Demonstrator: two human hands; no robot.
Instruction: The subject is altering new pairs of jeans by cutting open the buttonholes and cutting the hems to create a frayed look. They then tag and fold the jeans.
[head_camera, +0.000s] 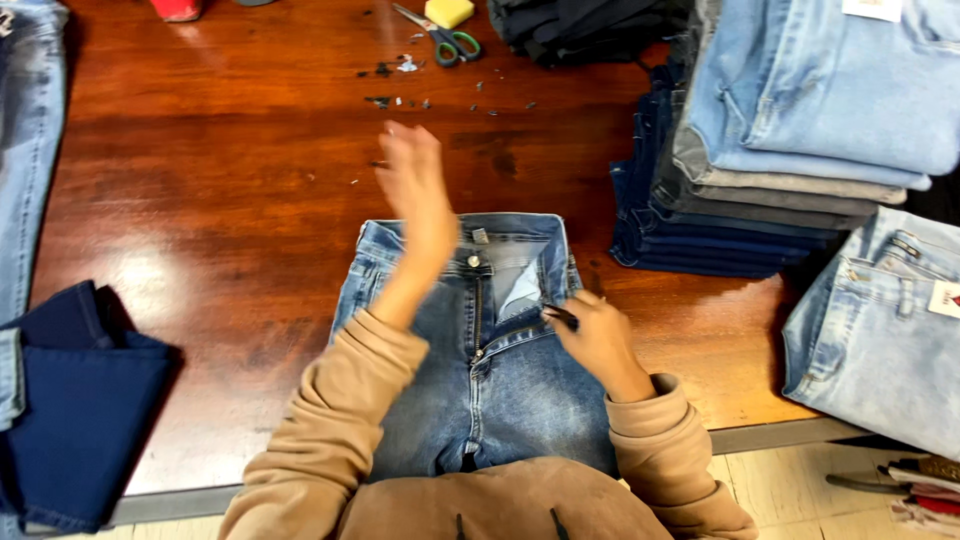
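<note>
Jeans (500, 370) under right hand (598, 340), perhaps pinched

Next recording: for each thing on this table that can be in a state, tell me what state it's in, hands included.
Jeans on the table: flat, front up, fly open, waist button undone.
Left hand: raised above the waistband, blurred, holds nothing visible.
Right hand: pinches a small dark thing at the fly edge.
Scissors: lying flat; open or closed unclear.
Stack of jeans: folded, piled.
Dark blue garment: folded.
</note>
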